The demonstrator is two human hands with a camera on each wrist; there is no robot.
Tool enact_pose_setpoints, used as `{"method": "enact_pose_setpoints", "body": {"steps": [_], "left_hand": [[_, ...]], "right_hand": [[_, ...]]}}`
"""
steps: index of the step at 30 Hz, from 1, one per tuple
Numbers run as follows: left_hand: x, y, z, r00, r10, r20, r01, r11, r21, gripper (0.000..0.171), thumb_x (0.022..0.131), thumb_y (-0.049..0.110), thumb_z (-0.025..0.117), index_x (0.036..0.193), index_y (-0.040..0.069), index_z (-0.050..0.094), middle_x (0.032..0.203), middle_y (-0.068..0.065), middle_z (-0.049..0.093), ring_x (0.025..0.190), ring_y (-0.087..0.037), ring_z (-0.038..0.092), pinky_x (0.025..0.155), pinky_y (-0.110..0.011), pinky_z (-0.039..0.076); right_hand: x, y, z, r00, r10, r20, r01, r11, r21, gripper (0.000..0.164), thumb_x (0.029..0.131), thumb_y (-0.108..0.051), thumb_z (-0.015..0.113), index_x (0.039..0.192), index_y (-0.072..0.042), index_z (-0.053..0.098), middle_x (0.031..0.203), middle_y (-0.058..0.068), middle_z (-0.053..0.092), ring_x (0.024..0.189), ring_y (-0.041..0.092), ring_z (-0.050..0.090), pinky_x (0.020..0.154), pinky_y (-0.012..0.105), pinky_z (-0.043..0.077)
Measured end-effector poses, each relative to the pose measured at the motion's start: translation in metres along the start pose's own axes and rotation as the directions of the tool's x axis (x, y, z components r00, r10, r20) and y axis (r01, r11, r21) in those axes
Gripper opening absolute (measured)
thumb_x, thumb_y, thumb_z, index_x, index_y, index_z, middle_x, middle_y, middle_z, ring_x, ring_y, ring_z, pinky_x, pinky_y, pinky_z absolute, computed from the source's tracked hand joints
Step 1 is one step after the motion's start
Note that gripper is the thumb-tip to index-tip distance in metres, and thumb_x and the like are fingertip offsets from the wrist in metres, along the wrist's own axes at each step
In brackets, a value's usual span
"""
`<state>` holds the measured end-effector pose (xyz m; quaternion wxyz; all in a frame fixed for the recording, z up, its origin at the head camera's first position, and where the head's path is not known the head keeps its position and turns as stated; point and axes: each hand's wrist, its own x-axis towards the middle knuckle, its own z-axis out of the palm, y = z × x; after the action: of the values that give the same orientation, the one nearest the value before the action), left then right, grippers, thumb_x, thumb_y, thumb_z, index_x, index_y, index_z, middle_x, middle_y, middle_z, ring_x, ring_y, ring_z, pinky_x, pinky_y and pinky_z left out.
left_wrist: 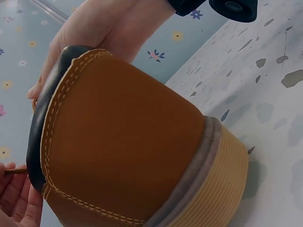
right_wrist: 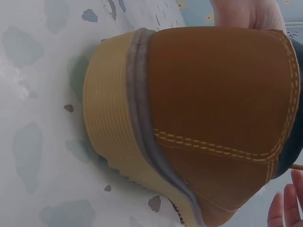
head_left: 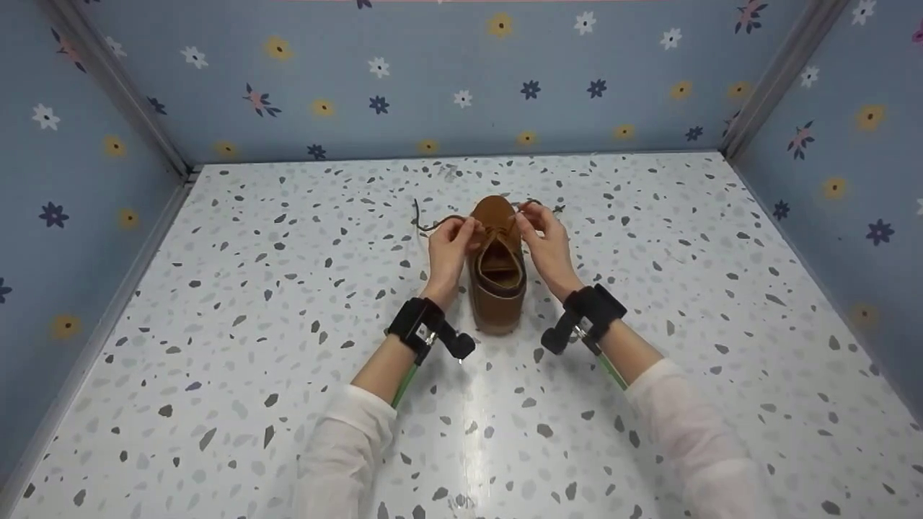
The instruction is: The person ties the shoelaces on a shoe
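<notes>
A brown ankle shoe (head_left: 497, 310) with a dark collar and a pale ribbed sole stands upright on the speckled surface, toe away from me. My left hand (head_left: 448, 252) is at the shoe's left side, pinching a brown shoelace (head_left: 425, 228) whose loose end trails left. Opposite it, my right hand (head_left: 551, 249) pinches the other lace end near the toe. In the left wrist view, the shoe's heel (left_wrist: 123, 137) hides much of both hands. The heel (right_wrist: 218, 94) also fills the right wrist view, with right-hand fingers (right_wrist: 289, 201) just below a bit of lace.
White terrazzo-patterned tabletop (head_left: 252, 346) surrounds the shoe. Blue flowered panels (head_left: 425, 79) stand at the back and on both sides. A black strap with a small camera (head_left: 418, 324) is worn on the left wrist, another strap (head_left: 595, 310) on the right.
</notes>
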<state>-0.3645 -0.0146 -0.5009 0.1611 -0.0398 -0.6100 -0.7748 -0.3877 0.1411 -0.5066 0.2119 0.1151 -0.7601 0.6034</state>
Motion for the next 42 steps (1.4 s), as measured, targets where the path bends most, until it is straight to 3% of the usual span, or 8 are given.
{"method": "enact_pose_setpoints", "body": {"steps": [10, 19, 29, 33, 38, 40, 42], "left_hand": [[0.002, 0.0, 0.002, 1.0, 0.025, 0.018, -0.025, 1.0, -0.003, 0.026, 0.068, 0.029, 0.048, 0.075, 0.004, 0.051, 0.073, -0.008, 0.051, 0.066, -0.016, 0.048, 0.052, -0.027, 0.038], [0.004, -0.002, 0.002, 0.999, 0.041, 0.027, -0.041, 0.999, 0.014, 0.028, 0.067, 0.031, 0.048, 0.074, 0.004, 0.051, 0.071, -0.008, 0.051, 0.064, -0.016, 0.049, 0.051, -0.027, 0.038], [0.009, -0.002, 0.002, 0.997, 0.064, 0.045, -0.069, 0.992, 0.11, 0.029, 0.067, 0.034, 0.047, 0.073, 0.007, 0.052, 0.07, -0.004, 0.052, 0.061, -0.014, 0.049, 0.049, -0.025, 0.038], [0.014, -0.004, 0.002, 0.997, 0.05, 0.059, -0.058, 0.989, 0.135, 0.028, 0.067, 0.034, 0.047, 0.073, 0.007, 0.052, 0.07, -0.004, 0.052, 0.061, -0.015, 0.048, 0.05, -0.025, 0.038], [0.024, -0.01, 0.002, 0.989, 0.077, 0.127, -0.102, 0.972, 0.211, 0.027, 0.066, 0.037, 0.047, 0.075, 0.012, 0.053, 0.066, -0.003, 0.051, 0.057, -0.012, 0.048, 0.048, -0.024, 0.038], [0.024, -0.003, 0.003, 0.982, 0.052, 0.182, -0.096, 0.965, 0.243, 0.024, 0.066, 0.033, 0.048, 0.078, 0.012, 0.053, 0.066, -0.002, 0.051, 0.057, -0.011, 0.048, 0.047, -0.023, 0.038], [0.015, 0.024, 0.006, 0.972, 0.021, 0.233, -0.093, 0.948, 0.305, 0.024, 0.065, 0.031, 0.05, 0.079, 0.012, 0.053, 0.067, -0.002, 0.051, 0.058, -0.01, 0.047, 0.047, -0.026, 0.037]], "right_hand": [[0.005, -0.007, -0.002, 0.999, -0.008, -0.035, 0.011, 0.997, 0.076, 0.025, 0.065, -0.028, 0.052, 0.087, -0.016, 0.048, 0.072, 0.003, 0.05, 0.064, 0.013, 0.044, 0.052, 0.026, 0.034], [0.006, -0.009, -0.002, 1.0, 0.007, -0.007, -0.007, 0.996, 0.085, 0.022, 0.065, -0.028, 0.052, 0.081, -0.013, 0.049, 0.071, 0.004, 0.05, 0.062, 0.015, 0.043, 0.049, 0.026, 0.034], [0.014, -0.001, -0.001, 1.0, -0.006, -0.008, 0.006, 0.996, 0.093, 0.022, 0.065, -0.028, 0.052, 0.08, -0.011, 0.049, 0.07, 0.005, 0.049, 0.062, 0.015, 0.044, 0.048, 0.025, 0.034], [0.014, -0.01, -0.005, 0.999, 0.033, 0.025, -0.036, 0.993, 0.113, 0.02, 0.067, -0.025, 0.051, 0.08, -0.01, 0.049, 0.07, 0.006, 0.049, 0.062, 0.015, 0.044, 0.047, 0.025, 0.034], [0.019, -0.009, -0.007, 0.999, 0.019, 0.038, -0.023, 0.995, 0.096, 0.019, 0.067, -0.025, 0.051, 0.079, -0.01, 0.049, 0.069, 0.006, 0.05, 0.06, 0.016, 0.043, 0.047, 0.023, 0.033], [0.023, 0.002, -0.004, 1.0, -0.015, 0.021, 0.013, 0.998, 0.063, 0.021, 0.066, -0.028, 0.052, 0.079, -0.012, 0.049, 0.069, 0.004, 0.05, 0.06, 0.016, 0.043, 0.047, 0.024, 0.032], [0.027, 0.005, -0.004, 0.999, -0.031, 0.024, 0.03, 0.999, 0.04, 0.021, 0.065, -0.029, 0.052, 0.079, -0.014, 0.05, 0.069, 0.003, 0.051, 0.059, 0.015, 0.043, 0.047, 0.024, 0.031]]}}
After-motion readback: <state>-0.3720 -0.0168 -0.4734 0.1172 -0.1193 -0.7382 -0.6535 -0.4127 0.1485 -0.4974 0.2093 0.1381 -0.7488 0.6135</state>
